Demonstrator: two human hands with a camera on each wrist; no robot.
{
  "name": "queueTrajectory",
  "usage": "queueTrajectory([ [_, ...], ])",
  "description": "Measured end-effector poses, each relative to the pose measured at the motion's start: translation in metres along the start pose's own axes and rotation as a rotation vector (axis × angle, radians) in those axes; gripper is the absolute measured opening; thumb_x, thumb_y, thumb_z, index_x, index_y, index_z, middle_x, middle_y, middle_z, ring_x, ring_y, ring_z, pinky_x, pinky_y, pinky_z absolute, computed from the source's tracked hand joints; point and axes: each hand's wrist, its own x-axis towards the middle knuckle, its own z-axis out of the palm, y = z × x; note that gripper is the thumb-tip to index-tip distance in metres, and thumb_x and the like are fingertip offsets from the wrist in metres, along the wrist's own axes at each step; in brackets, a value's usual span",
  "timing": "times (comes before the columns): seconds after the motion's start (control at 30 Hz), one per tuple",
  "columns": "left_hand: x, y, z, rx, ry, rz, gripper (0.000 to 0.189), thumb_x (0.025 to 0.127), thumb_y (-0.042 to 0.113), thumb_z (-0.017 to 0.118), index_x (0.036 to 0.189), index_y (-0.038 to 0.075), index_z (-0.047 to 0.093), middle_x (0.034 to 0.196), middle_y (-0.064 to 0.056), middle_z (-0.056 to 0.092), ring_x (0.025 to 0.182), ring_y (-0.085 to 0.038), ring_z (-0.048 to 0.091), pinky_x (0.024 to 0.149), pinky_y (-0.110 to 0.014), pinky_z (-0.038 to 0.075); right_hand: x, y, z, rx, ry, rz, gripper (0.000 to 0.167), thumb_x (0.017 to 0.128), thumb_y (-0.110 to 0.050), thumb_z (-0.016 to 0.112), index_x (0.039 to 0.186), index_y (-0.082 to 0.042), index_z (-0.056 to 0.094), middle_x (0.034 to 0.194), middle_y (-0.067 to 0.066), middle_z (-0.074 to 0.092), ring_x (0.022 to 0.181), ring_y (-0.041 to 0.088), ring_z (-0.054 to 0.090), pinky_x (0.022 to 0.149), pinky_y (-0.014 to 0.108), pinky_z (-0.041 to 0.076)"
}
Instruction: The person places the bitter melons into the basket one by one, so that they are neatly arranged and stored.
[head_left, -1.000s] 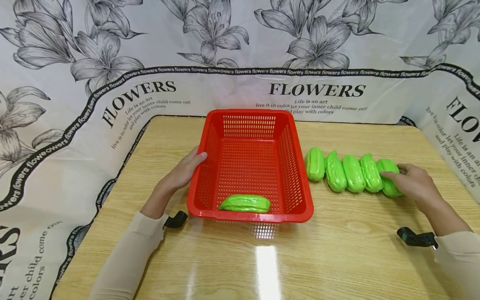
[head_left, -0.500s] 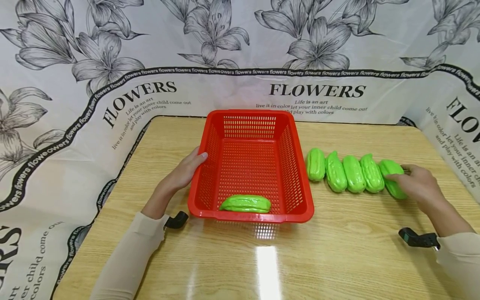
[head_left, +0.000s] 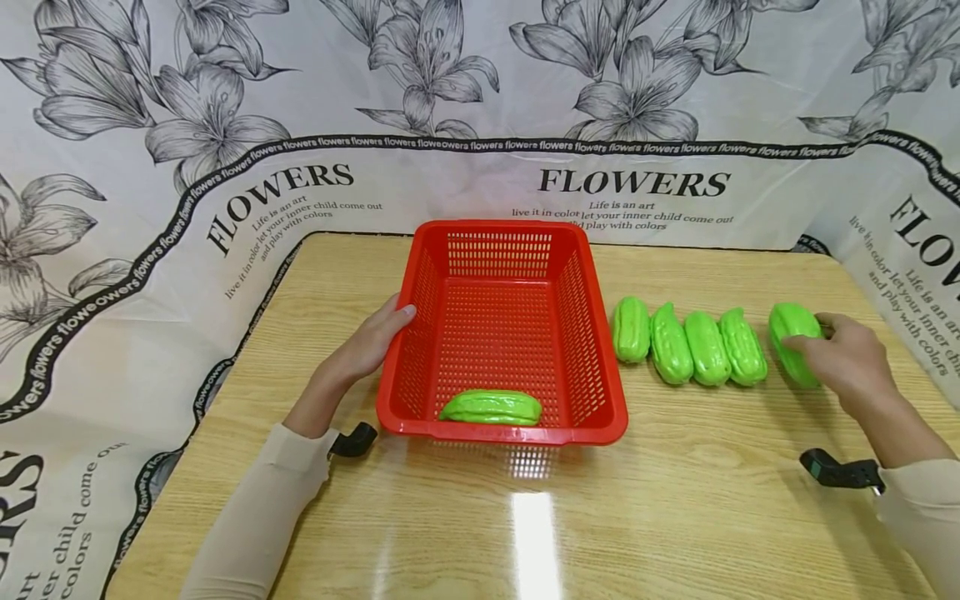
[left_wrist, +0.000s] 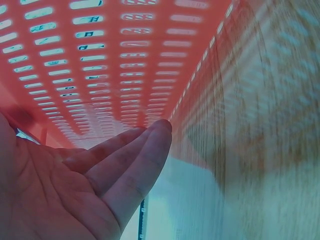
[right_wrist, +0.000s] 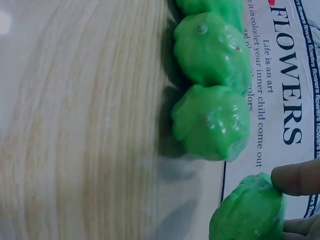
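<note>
Grasping rightmost gourd (head_left: 795,325) in right hand (head_left: 853,360), basket (head_left: 498,435) by left rim (head_left: 389,367) in left hand (head_left: 369,340); risking slippage through glossiness.

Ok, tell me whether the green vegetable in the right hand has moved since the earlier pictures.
Yes. The held vegetable has moved right in the head view, opening a gap from the resting vegetable beside it.

green gourd (head_left: 792,325), apparently aloft; red basket (head_left: 495,333), another gourd (head_left: 491,407) inside.
</note>
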Motion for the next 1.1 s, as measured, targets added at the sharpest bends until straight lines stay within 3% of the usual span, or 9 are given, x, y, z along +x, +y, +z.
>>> queueTrajectory([
  [0.17, 0.001, -0.001, -0.001, 0.006, 0.003, -0.002, 0.058, 0.112, 0.036, 0.031, 0.162, 0.011, 0.015, 0.131, -0.033, 0.056, 0.104, -0.047, 0.069, 0.077, -0.048, 0.063, -0.003, -0.015, -0.001, 0.016, 0.068, -0.036, 0.082, 0.105, -0.041, 0.046, 0.155, 0.013, 0.011, 0.151, 0.045, 0.023, 0.129, 0.060, 0.032, 0.094, 0.070, 0.041],
  [0.47, 0.001, -0.001, -0.001, 0.011, 0.000, 0.000, 0.059, 0.112, 0.037, 0.032, 0.161, 0.010, 0.016, 0.130, -0.034, 0.056, 0.103, -0.047, 0.069, 0.077, -0.048, 0.063, -0.010, -0.061, 0.005, 0.088, 0.137, -0.149, 0.080, 0.104, -0.041, 0.049, 0.158, 0.007, 0.016, 0.154, 0.039, 0.028, 0.131, 0.057, 0.037, 0.099, 0.068, 0.041],
  [0.6, 0.001, -0.001, -0.001, 0.018, 0.006, -0.005, 0.059, 0.112, 0.039, 0.032, 0.161, 0.012, 0.017, 0.129, -0.033, 0.057, 0.102, -0.045, 0.070, 0.076, -0.048, 0.063, -0.013, -0.083, 0.008, 0.101, 0.148, -0.219, 0.077, 0.103, -0.039, 0.053, 0.159, 0.002, 0.020, 0.151, 0.036, 0.036, 0.127, 0.051, 0.042, 0.091, 0.051, 0.048],
  [0.67, 0.000, -0.002, 0.000, 0.017, 0.007, -0.008, 0.059, 0.112, 0.039, 0.032, 0.162, 0.012, 0.016, 0.129, -0.033, 0.057, 0.102, -0.044, 0.070, 0.076, -0.048, 0.063, -0.015, -0.094, 0.010, 0.106, 0.146, -0.252, 0.076, 0.103, -0.038, 0.054, 0.159, 0.002, 0.022, 0.149, 0.036, 0.039, 0.125, 0.049, 0.044, 0.085, 0.037, 0.046],
  [0.77, 0.000, -0.001, 0.000, 0.019, 0.002, -0.006, 0.059, 0.112, 0.039, 0.031, 0.162, 0.012, 0.015, 0.130, -0.034, 0.057, 0.102, -0.045, 0.070, 0.076, -0.048, 0.063, -0.019, -0.111, 0.014, 0.124, 0.137, -0.297, 0.076, 0.102, -0.038, 0.056, 0.159, 0.001, 0.023, 0.148, 0.035, 0.041, 0.124, 0.046, 0.046, 0.084, 0.029, 0.044],
  [0.87, 0.000, -0.001, 0.000, 0.015, -0.001, -0.004, 0.059, 0.112, 0.038, 0.031, 0.162, 0.011, 0.015, 0.129, -0.034, 0.057, 0.102, -0.046, 0.070, 0.075, -0.048, 0.063, -0.026, -0.131, 0.019, 0.145, 0.130, -0.339, 0.075, 0.102, -0.037, 0.058, 0.160, -0.001, 0.024, 0.149, 0.032, 0.043, 0.125, 0.045, 0.047, 0.093, 0.041, 0.047],
  [1.0, 0.000, 0.000, 0.000, 0.007, -0.004, -0.004, 0.060, 0.112, 0.038, 0.031, 0.162, 0.010, 0.014, 0.129, -0.035, 0.056, 0.102, -0.047, 0.069, 0.075, -0.048, 0.063, -0.034, -0.156, 0.027, 0.179, 0.107, -0.412, 0.073, 0.102, -0.033, 0.059, 0.160, -0.006, 0.026, 0.153, 0.026, 0.042, 0.130, 0.042, 0.047, 0.104, 0.057, 0.042],
  [1.1, 0.000, 0.000, 0.000, 0.004, -0.003, -0.007, 0.060, 0.112, 0.038, 0.032, 0.162, 0.010, 0.014, 0.129, -0.035, 0.056, 0.102, -0.047, 0.069, 0.075, -0.048, 0.063, -0.039, -0.172, 0.033, 0.205, 0.073, -0.481, 0.070, 0.102, -0.030, 0.060, 0.160, -0.008, 0.027, 0.155, 0.023, 0.042, 0.132, 0.039, 0.047, 0.105, 0.056, 0.042],
])
